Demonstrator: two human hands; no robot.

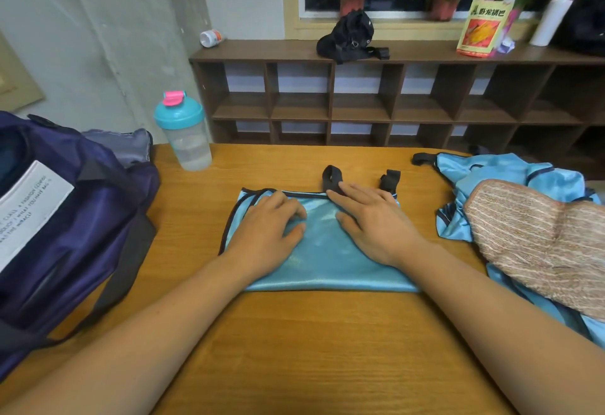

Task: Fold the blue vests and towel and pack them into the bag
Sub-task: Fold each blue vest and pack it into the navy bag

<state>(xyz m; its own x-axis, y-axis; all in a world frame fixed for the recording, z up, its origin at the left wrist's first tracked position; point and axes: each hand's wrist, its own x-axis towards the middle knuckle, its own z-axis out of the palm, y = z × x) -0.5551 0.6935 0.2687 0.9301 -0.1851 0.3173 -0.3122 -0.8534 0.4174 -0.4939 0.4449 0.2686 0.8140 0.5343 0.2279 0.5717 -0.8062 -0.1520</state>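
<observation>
A folded light-blue vest (322,262) with black trim lies flat in the middle of the wooden table (294,349). Its black straps (332,177) stick out past the far edge. My left hand (273,226) rests palm down on the vest's left half, fingers slightly bent. My right hand (370,218) lies flat on the right half, fingertips at the far edge by a strap. At the right, a crumpled blue vest (510,179) lies under a brown striped towel (540,244). A dark purple bag (65,218) sits at the left, its top open.
A shaker bottle (183,133) with a teal lid stands at the table's far left. Behind the table runs a brown cubby shelf (360,100) carrying a black pouch (352,36), a snack packet (479,27) and a white pump bottle (553,13).
</observation>
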